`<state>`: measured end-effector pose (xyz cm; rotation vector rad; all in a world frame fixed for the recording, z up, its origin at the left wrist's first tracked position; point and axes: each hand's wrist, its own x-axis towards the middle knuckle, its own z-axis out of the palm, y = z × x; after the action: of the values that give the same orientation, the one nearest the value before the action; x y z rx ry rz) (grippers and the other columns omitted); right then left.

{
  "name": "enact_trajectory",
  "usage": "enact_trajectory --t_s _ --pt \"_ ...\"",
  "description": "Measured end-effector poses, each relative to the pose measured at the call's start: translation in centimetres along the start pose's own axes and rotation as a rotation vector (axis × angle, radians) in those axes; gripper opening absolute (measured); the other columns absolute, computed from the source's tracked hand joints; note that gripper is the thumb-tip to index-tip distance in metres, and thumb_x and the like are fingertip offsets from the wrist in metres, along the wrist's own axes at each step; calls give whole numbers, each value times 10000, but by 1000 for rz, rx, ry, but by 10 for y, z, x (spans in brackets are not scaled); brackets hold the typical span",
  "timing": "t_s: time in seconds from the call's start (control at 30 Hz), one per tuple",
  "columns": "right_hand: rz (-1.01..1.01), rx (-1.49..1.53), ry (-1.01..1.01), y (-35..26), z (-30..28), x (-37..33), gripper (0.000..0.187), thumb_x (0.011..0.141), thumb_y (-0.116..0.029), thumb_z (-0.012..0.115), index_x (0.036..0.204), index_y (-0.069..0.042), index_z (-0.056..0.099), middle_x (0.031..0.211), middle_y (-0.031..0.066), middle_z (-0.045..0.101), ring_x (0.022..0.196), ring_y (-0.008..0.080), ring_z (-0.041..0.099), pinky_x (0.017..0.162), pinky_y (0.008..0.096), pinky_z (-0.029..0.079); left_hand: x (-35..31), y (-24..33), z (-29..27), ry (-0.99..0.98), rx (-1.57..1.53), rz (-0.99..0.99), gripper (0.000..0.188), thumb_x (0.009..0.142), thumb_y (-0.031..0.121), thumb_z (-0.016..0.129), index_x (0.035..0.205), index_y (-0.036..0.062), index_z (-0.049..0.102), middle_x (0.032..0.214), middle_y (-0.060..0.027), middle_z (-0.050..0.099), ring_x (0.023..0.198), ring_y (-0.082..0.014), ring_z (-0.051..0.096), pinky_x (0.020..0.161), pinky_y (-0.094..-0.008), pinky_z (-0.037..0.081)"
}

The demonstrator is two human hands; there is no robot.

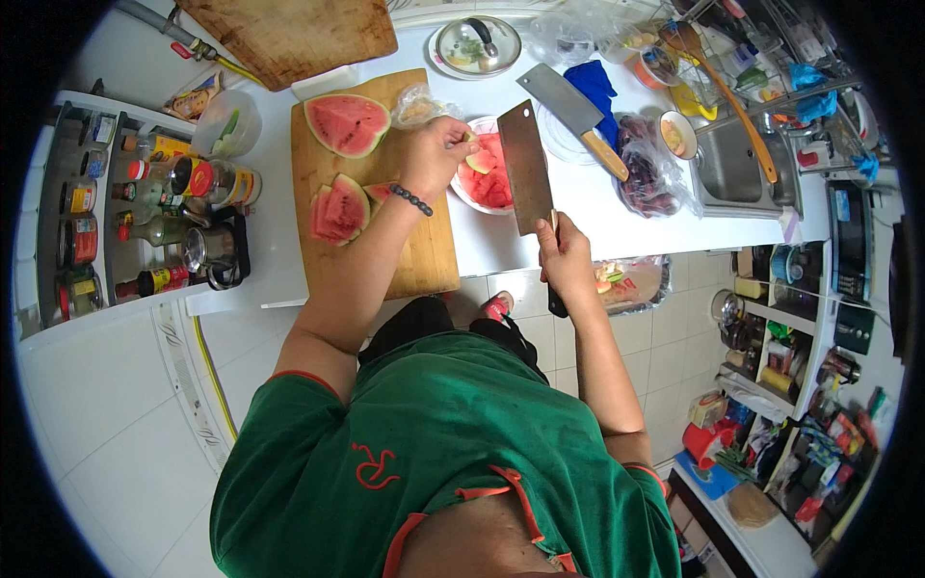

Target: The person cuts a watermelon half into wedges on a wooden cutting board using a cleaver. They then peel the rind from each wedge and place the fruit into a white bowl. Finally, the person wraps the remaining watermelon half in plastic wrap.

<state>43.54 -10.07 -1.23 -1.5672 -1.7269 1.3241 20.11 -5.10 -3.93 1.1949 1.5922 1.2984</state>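
Head view: near the table's front edge (674,235), a cleaver (525,171) is gripped by right fingers (548,241), watermelon rind (470,137) pinched by left fingers (458,148).

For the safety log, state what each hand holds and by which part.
Right hand: cleaver, by its handle. Left hand: apparently a small watermelon piece, exact hold unclear.

Both forearms (361,258) forward, fingers (457,131) curled

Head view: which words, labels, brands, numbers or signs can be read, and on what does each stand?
Green shirt: a red, curly emblem on the chest; described only, not copied.
Large red-lidded jar, left: printed label, too small to read.
Jars on the left shelf: labels too small or blurred.
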Motion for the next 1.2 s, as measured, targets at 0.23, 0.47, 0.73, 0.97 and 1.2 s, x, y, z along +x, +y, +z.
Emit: enact_trajectory --t_s 0.23,0.47,0.73,0.97,1.2 --pt "437 983 -160 4 -11 1 354 989 -340 400 733 -94 417 522 35 440 354 149 388 366 279 316 -1 -25 -10 8 -408 -38 196 796 -57 663 969 -41 574 902 -97 657 805 -137 631 707 -246 525" --pt "522 1214 -292 14 -7 3 364 990 -362 402 753 -90 450 528 22 423 387 135 379 406 268 295 -9 -22 -4 65 -481 -117 201 800 -82 648 971 -20 562 914 -88 651 821 -128 627 720 -243 527" --pt "546 1331 -328 12 0 -1 342 994 -354 396 816 -78 489 521 23 434 386 136 386 407 276 306 -16 -29 5 4 -488 -62 198 820 -78 633 980 11 559 950 -68 650 858 -115 615 759 -226 503" --pt "515 1189 -279 5 5 -6 308 987 -311 416 812 -66 479 525 40 466 366 141 412 369 268 337 -16 -35 11 -20 -239 76 196 806 -75 640 964 17 569 912 -59 653 855 -116 616 761 -233 498" --pt "232 351 -44 -3 15 -12 279 976 -263 478 883 -3 519 504 41 476 351 136 438 354 281 370 -23 -6 18 -26 212 268 181 772 -27 661 926 17 575 906 -110 630 839 -209 629 730 -309 505"
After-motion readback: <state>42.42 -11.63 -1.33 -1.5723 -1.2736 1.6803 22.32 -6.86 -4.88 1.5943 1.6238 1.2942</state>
